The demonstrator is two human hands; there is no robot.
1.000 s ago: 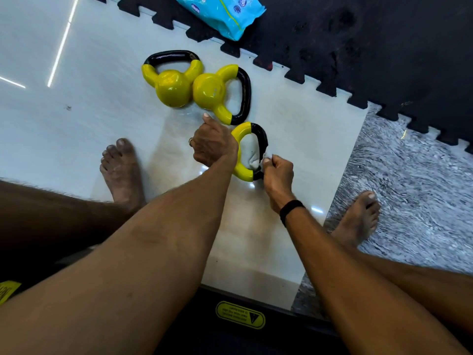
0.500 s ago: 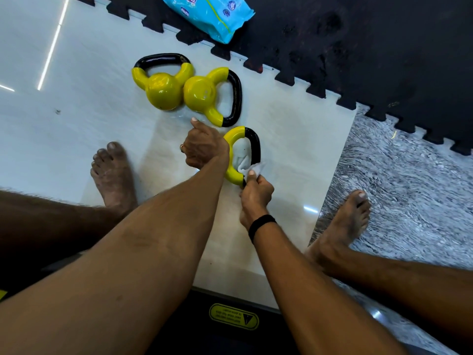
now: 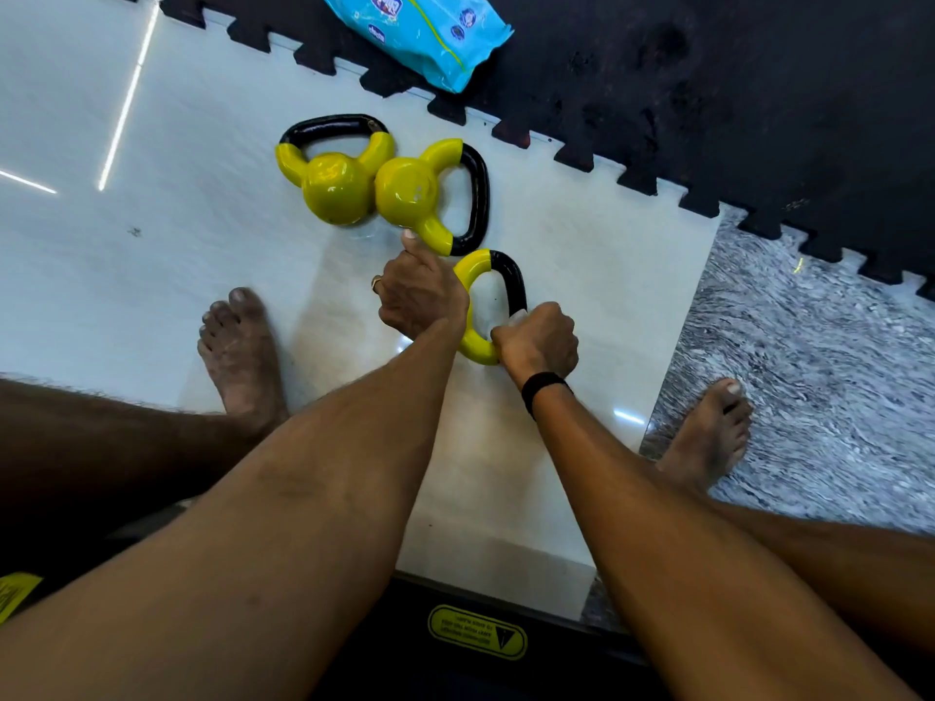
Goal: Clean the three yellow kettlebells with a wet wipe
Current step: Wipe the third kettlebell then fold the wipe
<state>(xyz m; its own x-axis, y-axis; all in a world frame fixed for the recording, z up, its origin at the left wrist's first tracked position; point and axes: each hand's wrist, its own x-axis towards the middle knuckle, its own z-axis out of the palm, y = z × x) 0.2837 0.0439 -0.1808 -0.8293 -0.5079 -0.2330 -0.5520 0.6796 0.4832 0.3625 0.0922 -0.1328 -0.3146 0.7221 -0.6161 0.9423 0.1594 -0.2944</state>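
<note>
Head view, looking down at the white floor tile. Left hand covers the body of the nearest kettlebell, fingers curled over it, thumb pointing away. Right hand is clamped round that kettlebell's handle where black meets yellow, a white wet wipe showing at the fingers. Two more kettlebells, left one and right one, lie touching just beyond the nearest kettlebell. Blue wipe packet lies further beyond on the black foam mat; contents not visible.
</note>
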